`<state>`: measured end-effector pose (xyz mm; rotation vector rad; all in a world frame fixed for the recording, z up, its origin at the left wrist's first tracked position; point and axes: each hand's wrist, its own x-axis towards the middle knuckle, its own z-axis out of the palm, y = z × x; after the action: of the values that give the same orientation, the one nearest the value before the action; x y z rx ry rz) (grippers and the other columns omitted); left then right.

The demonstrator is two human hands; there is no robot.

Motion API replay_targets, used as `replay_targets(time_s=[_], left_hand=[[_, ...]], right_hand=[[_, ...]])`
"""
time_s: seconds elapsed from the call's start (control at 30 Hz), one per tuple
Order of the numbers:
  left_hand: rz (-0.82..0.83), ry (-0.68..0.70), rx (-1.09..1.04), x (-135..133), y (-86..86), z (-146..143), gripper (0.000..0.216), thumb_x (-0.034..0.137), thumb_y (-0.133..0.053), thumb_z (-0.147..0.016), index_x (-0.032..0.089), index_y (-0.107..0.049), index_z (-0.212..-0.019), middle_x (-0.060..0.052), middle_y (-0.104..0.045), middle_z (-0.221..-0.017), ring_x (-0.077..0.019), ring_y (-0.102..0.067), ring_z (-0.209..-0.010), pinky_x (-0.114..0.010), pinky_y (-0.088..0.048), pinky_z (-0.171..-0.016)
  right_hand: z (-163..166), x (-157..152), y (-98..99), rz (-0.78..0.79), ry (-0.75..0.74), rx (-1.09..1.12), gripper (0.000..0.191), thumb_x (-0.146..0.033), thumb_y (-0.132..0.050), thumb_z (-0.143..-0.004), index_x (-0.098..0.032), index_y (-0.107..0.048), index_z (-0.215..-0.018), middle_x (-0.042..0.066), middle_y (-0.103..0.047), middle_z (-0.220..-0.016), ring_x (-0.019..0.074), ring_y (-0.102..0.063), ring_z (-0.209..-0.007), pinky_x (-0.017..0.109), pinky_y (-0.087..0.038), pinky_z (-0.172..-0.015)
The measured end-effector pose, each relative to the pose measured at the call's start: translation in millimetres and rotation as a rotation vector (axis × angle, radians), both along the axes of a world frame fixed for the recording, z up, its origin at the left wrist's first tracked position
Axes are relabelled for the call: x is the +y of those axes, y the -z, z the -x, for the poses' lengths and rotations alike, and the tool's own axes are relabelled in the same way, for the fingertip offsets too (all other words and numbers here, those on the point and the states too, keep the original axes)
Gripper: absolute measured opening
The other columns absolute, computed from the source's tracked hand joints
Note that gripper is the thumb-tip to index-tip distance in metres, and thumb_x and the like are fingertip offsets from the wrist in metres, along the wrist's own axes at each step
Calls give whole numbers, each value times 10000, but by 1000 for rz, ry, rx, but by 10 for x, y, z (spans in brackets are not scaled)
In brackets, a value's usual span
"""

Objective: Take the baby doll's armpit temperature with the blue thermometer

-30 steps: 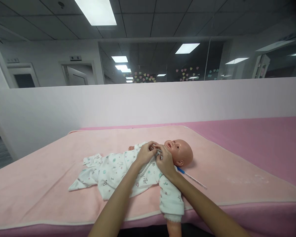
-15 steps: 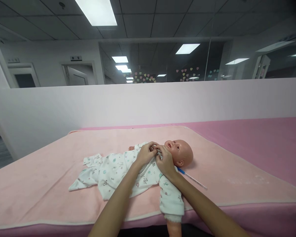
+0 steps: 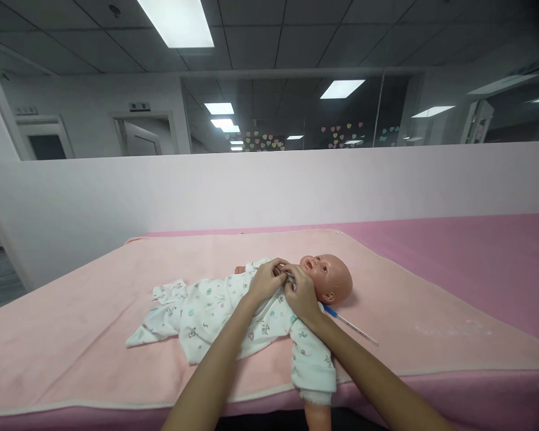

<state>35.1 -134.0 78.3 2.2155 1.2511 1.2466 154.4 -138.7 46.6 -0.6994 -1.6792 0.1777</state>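
Observation:
A baby doll (image 3: 335,276) lies on its back with its head to the right, dressed in a white patterned romper (image 3: 215,299). At the doll's upper chest, just below the chin, my left hand (image 3: 268,280) has its fingers bent and closed on the romper's neckline. My right hand (image 3: 300,293) meets it there, fingers curled on the same edge of cloth near the doll's neck. The fingertips of both hands nearly touch, and the exact bit of fabric between them is hidden. One sleeved doll arm hangs over the near edge, beneath my right forearm.
A thin thermometer-like stick with a blue end (image 3: 350,324) lies beside the doll's head. Under everything is a peach towel (image 3: 94,335) on a pink padded surface (image 3: 489,257). A low white wall (image 3: 269,185) with glass above stands behind.

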Motion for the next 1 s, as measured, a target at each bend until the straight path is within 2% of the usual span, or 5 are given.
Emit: replay_targets(time_s=[0.47, 0.73, 1.0], left_hand=[[-22, -40, 20, 7, 36, 3, 338, 141, -437, -657, 184, -596, -951, 7, -621, -780, -117, -531, -664, -211, -413, -633], [-32, 8, -52, 24, 35, -6, 366, 97, -428, -630, 173, -600, -945, -3, -632, -810, -115, -540, -674, -212, -421, -647], [65, 89, -175, 47, 26, 0, 357, 82, -428, -632, 145, -598, -940, -27, -629, -790, -126, -557, -701, -212, -429, -634]], right_hand=[[5, 3, 6, -38, 36, 0, 379, -7, -345, -639, -180, -556, -902, 56, -596, -896, 184, -541, -864, 321, -458, -763], [12, 8, 16, -52, 51, -1, 356, -11, -350, -677, -182, -544, -922, 59, -592, -911, 184, -537, -880, 332, -456, -782], [26, -52, 10, -147, 111, -58, 425, 0, -336, -689, -185, -514, -1027, 67, -572, -1002, 192, -507, -958, 366, -428, -854]])
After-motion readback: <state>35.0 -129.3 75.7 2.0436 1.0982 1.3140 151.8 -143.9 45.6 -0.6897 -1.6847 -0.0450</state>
